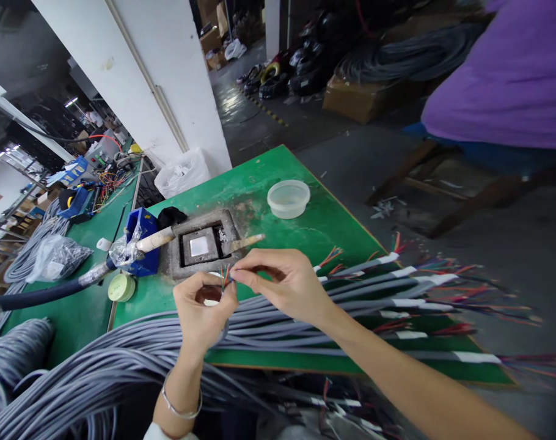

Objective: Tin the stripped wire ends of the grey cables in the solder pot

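Observation:
My left hand [203, 308] is closed around the end of a grey cable, whose short coloured wire ends [225, 275] stick up above my fingers. My right hand [285, 281] pinches those wire ends between thumb and forefinger. Both hands hover just in front of a square grey solder pot [203, 244] set into the green table [342, 226]. A thick bundle of grey cables [99, 373] runs under my wrists across the table's front edge.
A clear plastic tub [288, 198] stands behind the pot. More cables with stripped coloured ends [415, 287] lie to the right. A hose with a wrapped nozzle [122, 250], a blue box [143, 241] and a round lid [121, 287] sit left. A person in purple [511, 73] sits at far right.

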`<state>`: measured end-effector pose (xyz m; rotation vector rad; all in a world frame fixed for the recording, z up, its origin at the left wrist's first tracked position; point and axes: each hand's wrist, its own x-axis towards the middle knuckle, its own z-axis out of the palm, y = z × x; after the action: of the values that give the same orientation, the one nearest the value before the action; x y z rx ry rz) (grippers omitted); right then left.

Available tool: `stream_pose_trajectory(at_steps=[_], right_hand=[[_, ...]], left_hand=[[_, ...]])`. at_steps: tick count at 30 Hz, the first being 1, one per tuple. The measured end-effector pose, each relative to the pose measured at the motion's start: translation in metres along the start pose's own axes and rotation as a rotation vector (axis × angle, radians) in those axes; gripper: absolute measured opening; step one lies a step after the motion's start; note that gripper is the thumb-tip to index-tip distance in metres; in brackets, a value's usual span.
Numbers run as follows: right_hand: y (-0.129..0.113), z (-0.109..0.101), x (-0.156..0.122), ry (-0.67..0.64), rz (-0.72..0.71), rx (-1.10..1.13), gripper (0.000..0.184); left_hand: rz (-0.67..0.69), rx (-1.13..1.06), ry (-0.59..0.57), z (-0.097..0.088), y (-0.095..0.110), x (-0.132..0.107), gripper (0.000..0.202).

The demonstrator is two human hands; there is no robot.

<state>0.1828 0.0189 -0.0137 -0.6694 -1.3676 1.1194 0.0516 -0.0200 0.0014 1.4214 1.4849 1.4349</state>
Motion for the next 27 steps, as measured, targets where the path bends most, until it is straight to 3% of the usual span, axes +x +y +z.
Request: stream_pose_trajectory(at_steps=[3, 7, 11, 16, 21, 27], right_hand=[[0.0, 0.0, -0.001, 0.037, -0.031, -0.023, 0.014], [0.002, 0.005, -0.003, 0.052, 0.026, 0.08, 0.013], [0.0, 0.006, -0.002, 0.044, 0.103, 0.149, 0.014], [-0.003, 0.0, 0.002, 0.157, 0.116, 0.196, 0.015], [-0.002, -0.001, 0.003, 0.012, 0.028, 0.085, 0.009], [0.003, 0.005, -0.002, 0.041, -0.019, -0.011, 0.016]], left_hand=[[0.0, -0.028, -0.051, -0.001, 0.001, 0.001, 0.013], [0.078, -0.174, 0.035, 0.004, -0.001, -0.001, 0.01], [0.091, -0.258, 0.041, 0.008, -0.005, -0.002, 0.007], [0.08, -0.279, 0.061, 0.006, -0.005, -0.002, 0.011], [0.07, -0.281, 0.039, 0.004, -0.004, -0.002, 0.01], [0.052, -0.282, 0.124, 0.01, -0.005, -0.004, 0.012]])
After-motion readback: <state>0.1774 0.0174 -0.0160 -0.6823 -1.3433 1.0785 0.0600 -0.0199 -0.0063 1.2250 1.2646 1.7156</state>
